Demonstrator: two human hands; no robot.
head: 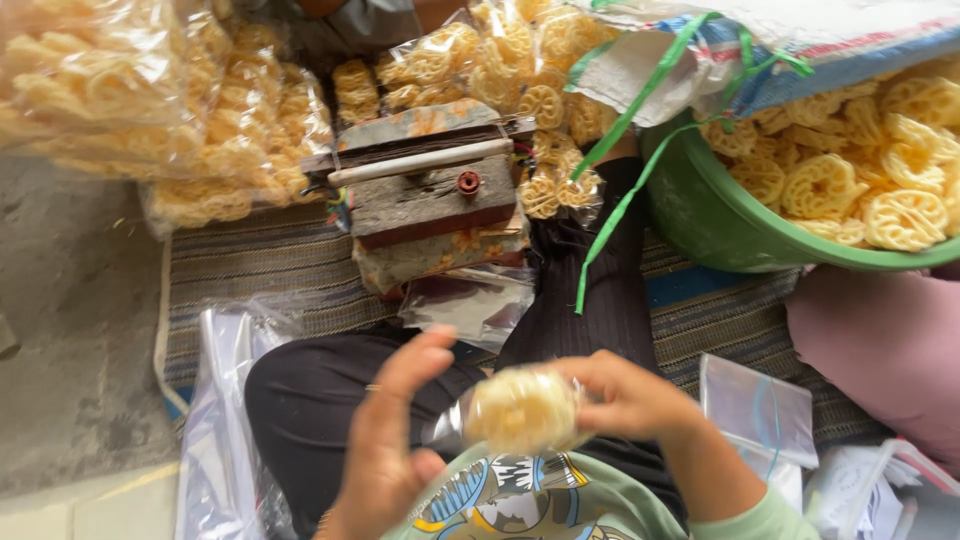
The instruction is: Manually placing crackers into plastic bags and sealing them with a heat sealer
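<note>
Head view: we are looking down over our lap, seated on a striped mat. Our right hand is pinching a small clear bag of crackers, fingers closed around its right side. Our left hand is standing just beside the bag's left side, fingers spread open and holding nothing, thumb nearly touching the plastic. Both hands are flanking the bag, the right being the closer. A green basin of loose crackers is sitting ahead on the right; a wooden sealer block is lying straight ahead.
</note>
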